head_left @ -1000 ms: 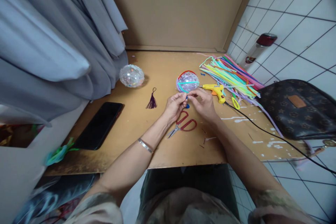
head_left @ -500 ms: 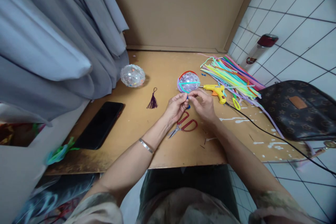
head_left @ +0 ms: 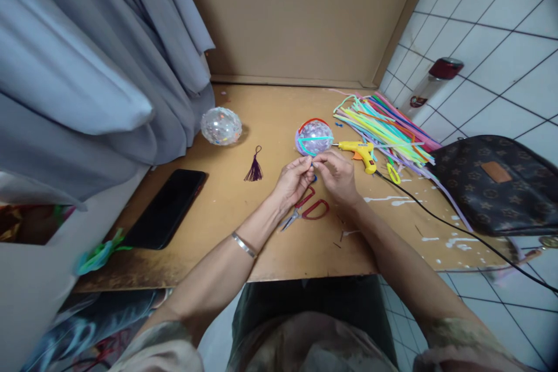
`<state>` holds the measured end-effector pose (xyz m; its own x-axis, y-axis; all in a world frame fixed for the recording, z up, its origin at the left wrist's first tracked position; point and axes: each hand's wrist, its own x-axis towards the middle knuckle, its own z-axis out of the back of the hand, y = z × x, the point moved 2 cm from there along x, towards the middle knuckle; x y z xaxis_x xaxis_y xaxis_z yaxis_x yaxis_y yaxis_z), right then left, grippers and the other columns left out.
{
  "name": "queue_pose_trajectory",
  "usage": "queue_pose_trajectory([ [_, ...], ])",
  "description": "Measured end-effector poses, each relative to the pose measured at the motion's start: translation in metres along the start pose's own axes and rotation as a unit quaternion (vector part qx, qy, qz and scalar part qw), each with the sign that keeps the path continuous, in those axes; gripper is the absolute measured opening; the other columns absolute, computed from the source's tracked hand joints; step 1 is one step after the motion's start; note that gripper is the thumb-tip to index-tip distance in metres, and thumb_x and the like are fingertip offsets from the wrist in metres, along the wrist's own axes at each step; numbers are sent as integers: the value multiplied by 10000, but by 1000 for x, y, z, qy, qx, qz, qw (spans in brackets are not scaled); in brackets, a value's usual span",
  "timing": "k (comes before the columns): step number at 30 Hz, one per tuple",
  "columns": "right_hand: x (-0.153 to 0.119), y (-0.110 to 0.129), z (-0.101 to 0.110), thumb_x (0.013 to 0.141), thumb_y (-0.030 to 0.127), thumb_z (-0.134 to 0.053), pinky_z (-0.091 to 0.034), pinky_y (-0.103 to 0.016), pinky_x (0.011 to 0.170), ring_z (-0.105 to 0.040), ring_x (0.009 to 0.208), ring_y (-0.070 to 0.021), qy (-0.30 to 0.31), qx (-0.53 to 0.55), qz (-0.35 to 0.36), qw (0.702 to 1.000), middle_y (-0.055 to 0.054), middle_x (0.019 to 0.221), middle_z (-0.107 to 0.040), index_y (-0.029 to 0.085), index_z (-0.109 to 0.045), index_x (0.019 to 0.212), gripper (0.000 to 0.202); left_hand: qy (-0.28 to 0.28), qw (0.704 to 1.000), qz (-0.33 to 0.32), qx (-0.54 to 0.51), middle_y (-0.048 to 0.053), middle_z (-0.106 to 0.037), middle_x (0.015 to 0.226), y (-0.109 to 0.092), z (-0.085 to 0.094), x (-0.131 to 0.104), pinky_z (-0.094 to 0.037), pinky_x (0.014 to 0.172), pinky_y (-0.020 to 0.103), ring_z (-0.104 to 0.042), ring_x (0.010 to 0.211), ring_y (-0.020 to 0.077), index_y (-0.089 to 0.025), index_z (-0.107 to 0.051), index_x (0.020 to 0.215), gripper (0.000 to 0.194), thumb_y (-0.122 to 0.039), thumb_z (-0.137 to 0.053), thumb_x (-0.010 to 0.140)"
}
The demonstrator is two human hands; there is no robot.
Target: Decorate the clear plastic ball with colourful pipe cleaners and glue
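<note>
My left hand and my right hand meet over the middle of the table, fingertips pinched close together. Between them is a small piece of blue pipe cleaner, mostly hidden by the fingers. Just beyond the fingertips sits a clear ball with red, turquoise and purple pipe cleaners around it. Red-handled scissors lie below my hands, their blades pointing down-left. A yellow glue gun rests right of the ball, its nozzle toward it.
Another clear ball and a dark purple tassel are to the left. A black phone lies nearer. At right are a heap of coloured pipe cleaners, a brown patterned bag and the glue gun's black cord.
Both hands stay pinched together at nearly the same spot, with only slight finger movement. The things on the table keep their places.
</note>
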<state>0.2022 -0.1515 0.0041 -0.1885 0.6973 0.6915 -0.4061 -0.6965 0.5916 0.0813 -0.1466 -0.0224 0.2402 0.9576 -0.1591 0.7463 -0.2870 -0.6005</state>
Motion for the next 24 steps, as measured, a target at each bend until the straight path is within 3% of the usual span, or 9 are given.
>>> queue_pose_trajectory([
  [8,-2,0,-4,975,225,-460,-487,-319,722,-602,752,-179,-13,-78,100,992,-28,765,-634,226,-632,814,236,-5,1000,1,-7,-46,-531,553,-2,-5,-5,-414,502,108,-482,470,7,-104,-579,690,181,-92,-733,784],
  [18,-6,-1,-8,989,219,-434,-480,-351,720,-588,762,-200,-38,-133,149,979,-58,776,-649,212,-652,857,255,-20,1000,4,-20,-45,-521,545,-3,-6,-3,-412,498,94,-482,465,5,-102,-572,680,181,-50,-677,817],
  [24,-9,2,-15,996,206,-391,-460,-361,740,-601,812,-205,10,-182,172,968,-82,871,-678,202,-685,992,294,-27,998,-25,-43,-45,-507,539,-12,-5,-1,-399,484,105,-448,450,8,-111,-559,644,224,-17,-607,842],
])
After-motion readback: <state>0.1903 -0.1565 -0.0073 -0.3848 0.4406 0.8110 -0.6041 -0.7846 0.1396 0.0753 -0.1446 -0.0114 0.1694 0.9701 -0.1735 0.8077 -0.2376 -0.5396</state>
